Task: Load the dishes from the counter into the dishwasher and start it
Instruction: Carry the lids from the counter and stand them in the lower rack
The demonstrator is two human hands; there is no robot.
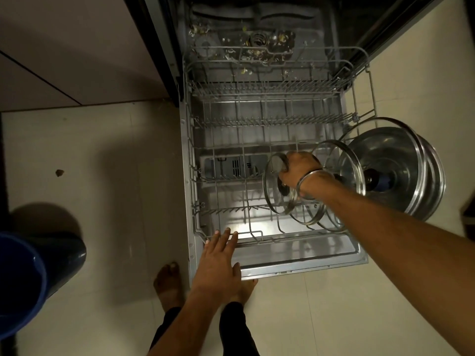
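Pale floor tiles [108, 176] surround an open dishwasher [257, 34], its door [295, 263] folded flat and the lower rack [226, 147] pulled out over it. Food scraps [259, 44] litter the tub floor around the filter at the back. Right hand [299, 168] reaches into the right side of the rack, fingers curled round the rim of a small glass lid [276, 187], which stands on edge among the tines; a metal bangle [308, 182] sits at the wrist. Just right of it, two larger glass lids [347, 163] stand upright in the same row, and a steel lid [401, 160] with a dark knob leans at the rack's right edge, reaching beyond it. Left hand [218, 258] is flat and spread, fingertips [226, 231] touching the rack's front rail near its left corner. Bare feet [167, 281] stand at the door's front left corner. A blue bucket [20, 278] sits at the left edge of view on the floor.
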